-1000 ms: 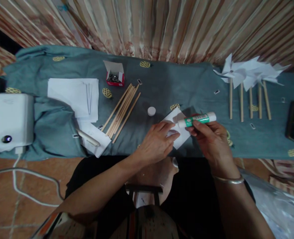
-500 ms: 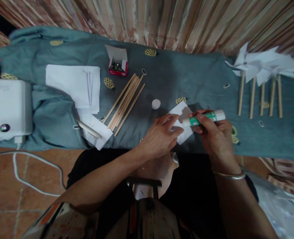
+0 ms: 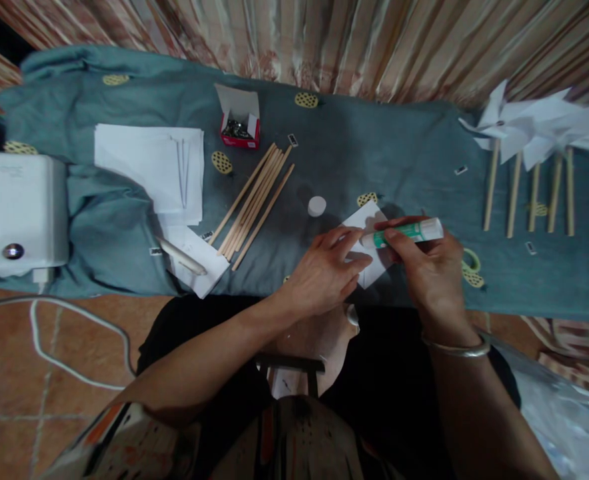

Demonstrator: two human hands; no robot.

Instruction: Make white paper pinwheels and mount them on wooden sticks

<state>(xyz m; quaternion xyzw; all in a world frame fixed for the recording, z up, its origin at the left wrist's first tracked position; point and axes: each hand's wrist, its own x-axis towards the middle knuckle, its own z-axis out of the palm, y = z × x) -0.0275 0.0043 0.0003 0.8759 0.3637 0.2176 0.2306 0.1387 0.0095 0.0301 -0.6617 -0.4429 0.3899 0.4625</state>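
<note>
My right hand (image 3: pixel 432 267) is wrapped round a green and white glue stick (image 3: pixel 409 233), its uncapped end pointing left over a small white sheet of paper (image 3: pixel 369 215). Whether the tip touches the paper, I cannot tell. With fingers spread, my left hand (image 3: pixel 327 270) rests on the left part of that sheet and hides some of it. Beyond the left hand lies a round white cap (image 3: pixel 316 206) on the green cloth (image 3: pixel 389 147).
Several wooden sticks (image 3: pixel 257 200) lie left of centre, near a red box (image 3: pixel 239 130) of small metal pieces. A paper stack (image 3: pixel 147 167), a pen (image 3: pixel 182 257) and a white device (image 3: pixel 24 210) are at left. Paper pinwheels (image 3: pixel 534 130) on sticks lie at right, with a tape roll (image 3: pixel 470 261) nearer.
The glue stick in my right hand has shifted slightly left over the paper. My left hand keeps its place on the sheet. The whole view has moved a little.
</note>
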